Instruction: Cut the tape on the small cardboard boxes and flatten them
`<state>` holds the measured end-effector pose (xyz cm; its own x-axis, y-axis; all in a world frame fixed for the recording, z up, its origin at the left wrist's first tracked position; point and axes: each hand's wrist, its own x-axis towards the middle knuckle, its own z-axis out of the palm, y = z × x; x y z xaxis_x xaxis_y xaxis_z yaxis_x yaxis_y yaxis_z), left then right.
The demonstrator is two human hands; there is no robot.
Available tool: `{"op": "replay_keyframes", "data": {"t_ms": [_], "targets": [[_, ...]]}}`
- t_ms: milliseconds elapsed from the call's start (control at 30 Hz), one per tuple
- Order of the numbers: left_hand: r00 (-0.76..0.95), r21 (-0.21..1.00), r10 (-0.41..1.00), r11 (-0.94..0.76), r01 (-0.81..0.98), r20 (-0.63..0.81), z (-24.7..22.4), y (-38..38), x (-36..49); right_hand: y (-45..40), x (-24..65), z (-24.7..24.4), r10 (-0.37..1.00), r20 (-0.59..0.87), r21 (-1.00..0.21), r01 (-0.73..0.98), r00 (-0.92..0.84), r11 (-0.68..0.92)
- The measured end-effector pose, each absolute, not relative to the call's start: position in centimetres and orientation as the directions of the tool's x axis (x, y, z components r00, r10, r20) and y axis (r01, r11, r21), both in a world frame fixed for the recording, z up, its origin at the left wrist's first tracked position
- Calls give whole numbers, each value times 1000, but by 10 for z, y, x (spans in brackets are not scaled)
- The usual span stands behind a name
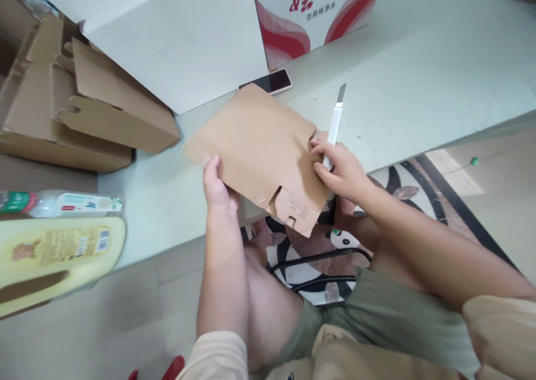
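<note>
A brown cardboard box (255, 139), folded nearly flat, is held over the front edge of the table. My left hand (220, 187) grips its near left side, thumb on top and the other fingers hidden beneath. In my right hand (341, 167) is a utility knife (335, 123) with a white handle, its blade out and pointing away from me. The fingers of that hand also lie against the right edge of the cardboard. A notched flap with faint printing sticks out at the box's near corner.
Behind the cardboard lies a phone (274, 82), beside a white carton with red print (318, 17). Folded brown boxes (121, 100) stand at the left. Nearer me are a plastic bottle (84, 203) and a yellow bottle (84, 246). A panda-patterned mat (402, 190) covers the floor.
</note>
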<state>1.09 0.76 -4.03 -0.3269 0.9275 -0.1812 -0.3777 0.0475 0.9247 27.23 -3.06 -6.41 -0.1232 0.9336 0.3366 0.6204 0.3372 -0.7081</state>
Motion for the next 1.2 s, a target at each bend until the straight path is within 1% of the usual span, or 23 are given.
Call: {"op": "replay_keyframes", "data": {"t_ms": [333,600,967,1200], "targets": [[-302,947,942,46,-319,-148,-45,8,7,-30,273,-67,926,354,-694,626,-134,356],[-327,932,930,41,-359,-166,-42,8,10,-30,274,-66,925,347,-703,611,-152,364],[-312,944,937,48,-326,-156,-43,8,9,-29,274,-68,924,350,-694,620,-152,365],[-366,917,911,31,-398,-190,-38,7,15,-30,274,-67,930,333,-694,627,-155,353]]}}
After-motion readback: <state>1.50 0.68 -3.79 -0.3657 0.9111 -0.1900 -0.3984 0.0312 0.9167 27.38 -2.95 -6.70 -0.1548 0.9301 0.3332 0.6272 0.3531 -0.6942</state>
